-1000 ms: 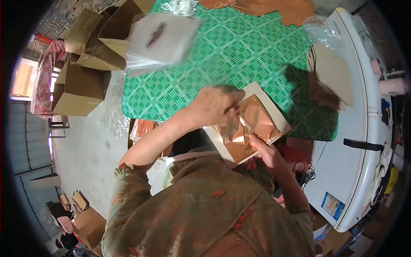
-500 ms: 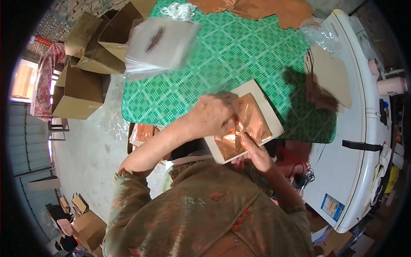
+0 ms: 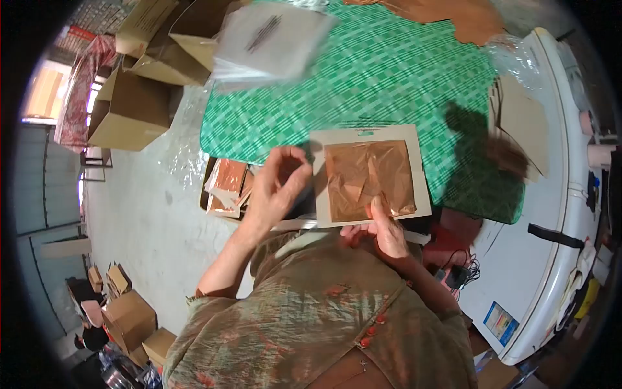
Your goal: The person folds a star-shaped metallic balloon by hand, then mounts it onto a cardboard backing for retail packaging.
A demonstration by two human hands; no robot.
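Observation:
A pale card [image 3: 319, 188] with a hang slot at its top lies flat in front of my body. On it is a square of crinkled, shiny copper-coloured film [image 3: 392, 168]. My right hand [image 3: 387, 235] grips the lower edge, its thumb pressing on the film and its fingers under the card. To the left of the card, apart from it, my left hand [image 3: 277, 191] is raised with curved fingers and a gap between thumb and forefinger; nothing shows in it.
The table has a green checked cover [image 3: 363, 71]. Clear plastic bags [image 3: 272, 42] are stacked at its far left, and more pale cards [image 3: 521, 117] lie at the right. A box of copper-coloured packs [image 3: 230, 178] sits below the table's left edge. Open cartons [image 3: 133, 107] stand left.
My left hand has come off the film and moved down and left. The card has turned from slanted to nearly straight in my right hand. The whole view has shifted slightly.

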